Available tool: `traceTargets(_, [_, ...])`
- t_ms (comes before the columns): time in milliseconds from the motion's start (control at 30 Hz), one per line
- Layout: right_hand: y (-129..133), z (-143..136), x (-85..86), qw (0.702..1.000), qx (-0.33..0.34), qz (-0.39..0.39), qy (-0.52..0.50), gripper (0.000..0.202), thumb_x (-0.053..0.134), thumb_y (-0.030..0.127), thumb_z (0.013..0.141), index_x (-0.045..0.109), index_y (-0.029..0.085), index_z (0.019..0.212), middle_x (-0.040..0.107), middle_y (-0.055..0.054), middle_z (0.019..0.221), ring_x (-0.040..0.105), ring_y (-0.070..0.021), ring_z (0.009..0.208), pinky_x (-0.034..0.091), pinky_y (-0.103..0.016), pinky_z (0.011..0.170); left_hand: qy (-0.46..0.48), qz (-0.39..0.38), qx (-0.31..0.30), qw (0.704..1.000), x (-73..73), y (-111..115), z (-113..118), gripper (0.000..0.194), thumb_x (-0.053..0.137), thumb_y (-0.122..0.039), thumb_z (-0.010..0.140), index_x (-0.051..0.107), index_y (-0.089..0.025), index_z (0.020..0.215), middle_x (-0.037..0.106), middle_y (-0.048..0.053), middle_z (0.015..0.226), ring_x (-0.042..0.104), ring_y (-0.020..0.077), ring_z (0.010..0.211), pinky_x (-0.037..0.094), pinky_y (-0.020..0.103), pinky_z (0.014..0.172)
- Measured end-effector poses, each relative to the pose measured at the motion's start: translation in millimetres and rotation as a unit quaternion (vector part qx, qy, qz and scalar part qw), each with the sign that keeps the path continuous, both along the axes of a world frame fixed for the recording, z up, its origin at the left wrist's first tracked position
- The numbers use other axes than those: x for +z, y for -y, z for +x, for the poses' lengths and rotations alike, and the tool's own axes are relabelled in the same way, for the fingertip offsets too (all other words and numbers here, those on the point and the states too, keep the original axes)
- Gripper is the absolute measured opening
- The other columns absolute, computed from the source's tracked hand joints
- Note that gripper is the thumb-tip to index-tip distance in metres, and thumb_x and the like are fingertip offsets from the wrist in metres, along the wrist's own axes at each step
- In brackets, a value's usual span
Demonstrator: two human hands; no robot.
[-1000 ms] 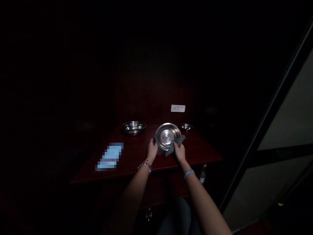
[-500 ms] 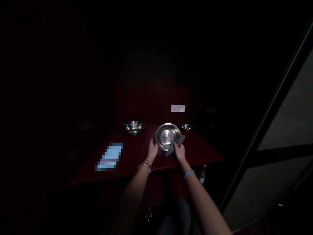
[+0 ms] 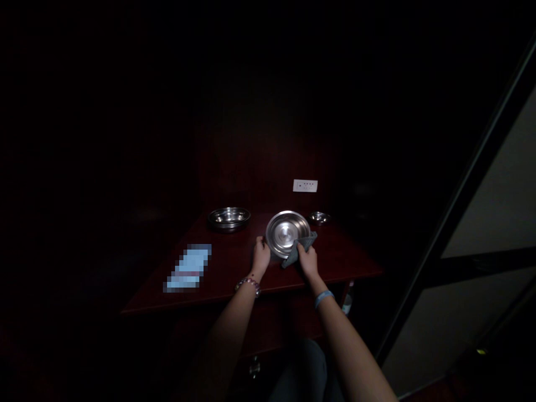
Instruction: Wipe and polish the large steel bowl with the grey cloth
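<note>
Head view: my left hand [image 3: 261, 257] grips the left edge of the steel bowl [image 3: 287, 233], fingertips hidden behind it. My right hand [image 3: 307, 258] pinches the grey cloth [image 3: 298, 250] against the bowl's lower right rim, thumb on top. Bowl is tilted, opening toward me, above the dark red worktop [image 3: 226, 262]. Stacked bowls [image 3: 229, 219] sit to the left, a small bowl [image 3: 319, 218] behind on the right. Pixelated blue item [image 3: 189, 269] at front left, can't tell what. White socket panel [image 3: 305, 186] on the back wall.
</note>
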State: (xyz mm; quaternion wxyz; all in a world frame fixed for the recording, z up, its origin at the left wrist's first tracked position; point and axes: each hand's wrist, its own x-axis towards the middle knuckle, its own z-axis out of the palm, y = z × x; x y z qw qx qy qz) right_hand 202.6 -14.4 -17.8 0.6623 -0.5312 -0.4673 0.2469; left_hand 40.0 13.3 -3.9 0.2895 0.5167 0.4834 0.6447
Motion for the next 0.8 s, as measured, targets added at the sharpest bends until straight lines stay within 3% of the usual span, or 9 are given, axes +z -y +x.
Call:
traceTargets(433, [1.3,0.1,1.3,1.000,0.003,-0.001,0.005,0.032,0.062,0.043,0.081,0.075,0.015,0.089,0.079,-0.013,0.091,0.073,-0.0259,0.086,0.054,-0.031,0.079,-0.029,-0.022,0.002,0.999,0.7,0.9,-1.4,0.005,0.052,-0.016,0.087,0.053,-0.020,0.084,0.069,0.007,0.088,0.066,0.0195,0.085,0.050,0.034,0.087])
traceTargets(800, [2.1,-0.5,2.0,1.000,0.006,-0.004,0.005,0.034,0.061,0.044,0.081,0.075,0.014,0.089,0.079,-0.013,0.091,0.073,-0.0252,0.086,0.054,-0.030,0.078,-0.015,-0.003,0.006,1.000,0.1,0.5,-0.9,0.006,0.048,-0.018,0.088,0.053,-0.021,0.088,0.067,0.003,0.084,0.064,0.0176,0.083,0.050,0.032,0.086])
